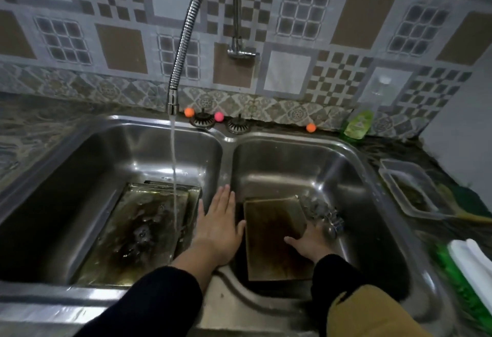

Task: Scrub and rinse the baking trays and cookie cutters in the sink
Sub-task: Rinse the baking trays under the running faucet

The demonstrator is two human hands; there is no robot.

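A steel double sink fills the view. Stacked dark, greasy baking trays lie in the left basin under water running from the flexible tap. Another brown tray leans in the right basin. My left hand lies flat with straight fingers on the divider between the basins. Low in the right basin, my right hand holds that tray's right edge, thumb on top. Shiny metal cookie cutters are piled just behind this hand.
Two sink strainers and small orange and pink balls sit on the back rim. A green soap bottle, a clear plastic tub and a green brush occupy the right counter.
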